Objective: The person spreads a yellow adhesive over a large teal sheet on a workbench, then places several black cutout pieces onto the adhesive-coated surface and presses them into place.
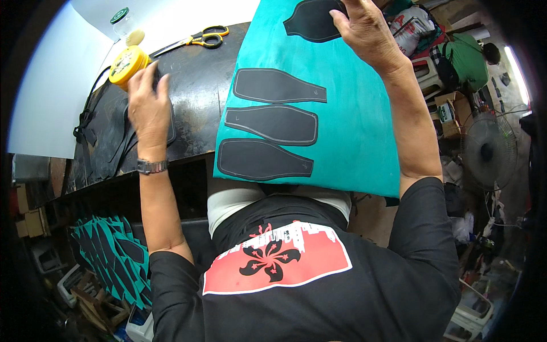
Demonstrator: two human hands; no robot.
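Note:
A large teal sheet point(359, 125) lies over the table edge and my lap. Three black bottle-shaped pieces with pale outlines are lined up on it: an upper piece point(279, 85), a middle one point(273, 124) and a lower one point(262, 159). Farther up lies another black shaped piece point(313, 21). My right hand point(370, 34) is over this piece's right end, thumb stretched out; its other fingers are partly cut off by the frame. My left hand point(149, 108), slightly blurred, hovers with fingers apart above loose black pieces point(114, 134), just below a yellow-lidded jar point(128, 67).
Black-and-yellow scissors point(196, 41) lie on the dark worktable point(194, 108), with a clear green-lidded jar point(122, 21) behind. Cut teal-and-black pieces point(111, 256) are heaped low at the left. A fan point(486, 151) and assorted clutter stand at the right.

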